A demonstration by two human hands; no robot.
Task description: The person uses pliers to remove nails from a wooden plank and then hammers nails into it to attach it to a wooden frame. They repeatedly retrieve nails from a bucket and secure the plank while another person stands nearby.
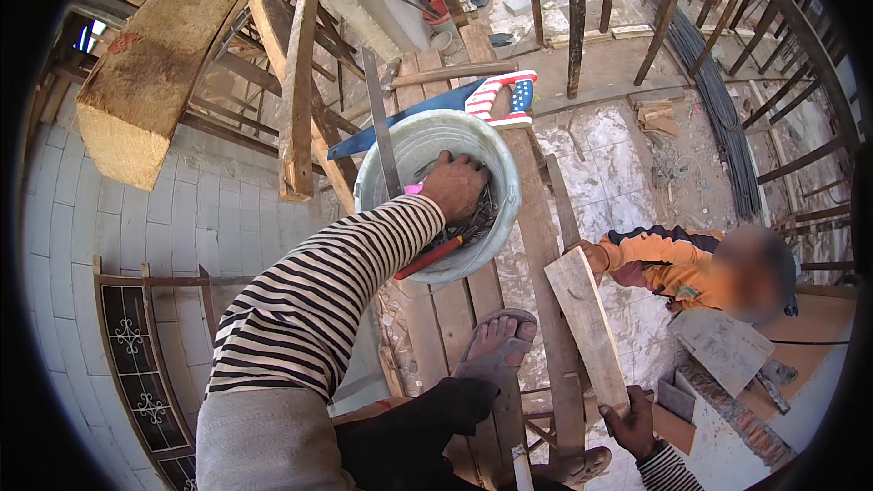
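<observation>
Left grip buried among nails in grey bucket, closure unclear; right grip clamped on plank; scaffold boards above rubble-strewn ground.

bucket: on planks, ahead of foot
left hand: in bucket
board: right of bucket

A dented grey metal bucket sits upright around the left hand. A weathered wooden plank tilts upward from the right hand.
</observation>
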